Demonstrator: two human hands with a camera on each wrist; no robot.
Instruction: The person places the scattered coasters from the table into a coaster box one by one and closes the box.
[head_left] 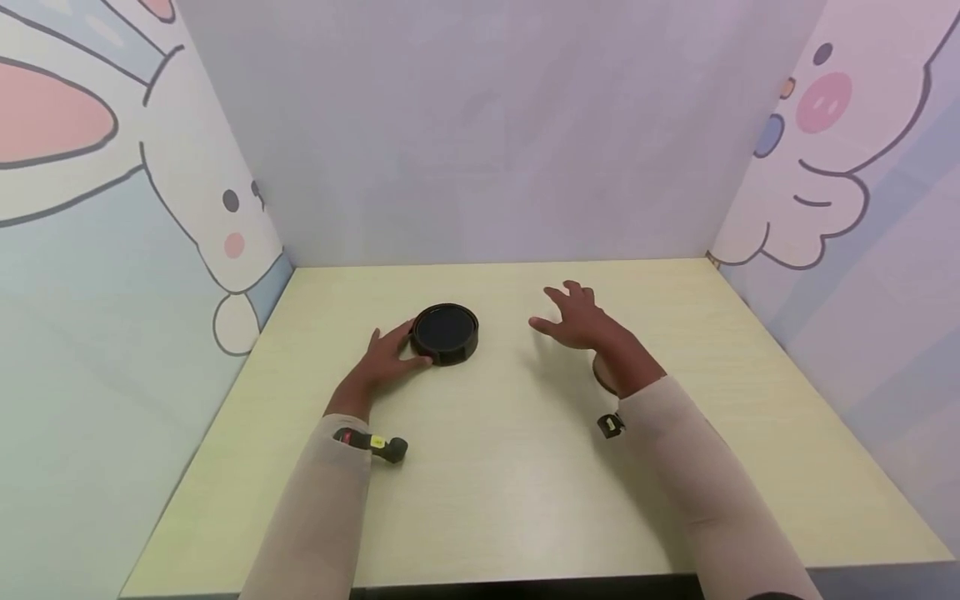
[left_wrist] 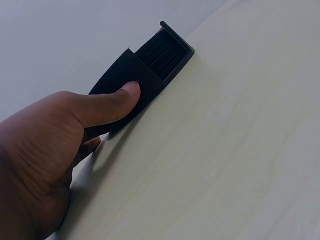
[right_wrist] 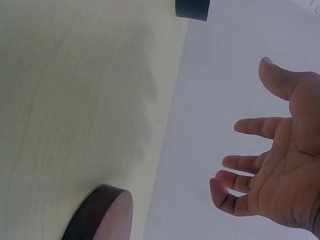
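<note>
Head view: table point(head_left: 525, 500), then black holder point(head_left: 446, 332) left of centre, left hand point(head_left: 386, 360) pinching its rim, thumb on side. Right hand point(head_left: 577, 318) hovers spread, empty. Brown disc point(right_wrist: 100, 215) beneath the wrist. Steady holder, keep thumb low.

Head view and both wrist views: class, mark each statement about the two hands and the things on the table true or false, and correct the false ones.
1. The left hand touches the black round holder. True.
2. The right hand grips the holder. False: it hovers apart from it, fingers spread, holding nothing.
3. A brown disc lies on the table near the right wrist. True.
4. The left thumb presses on the holder's side. True.
5. The holder stands at the table's near edge. False: it sits towards the far side.
</note>
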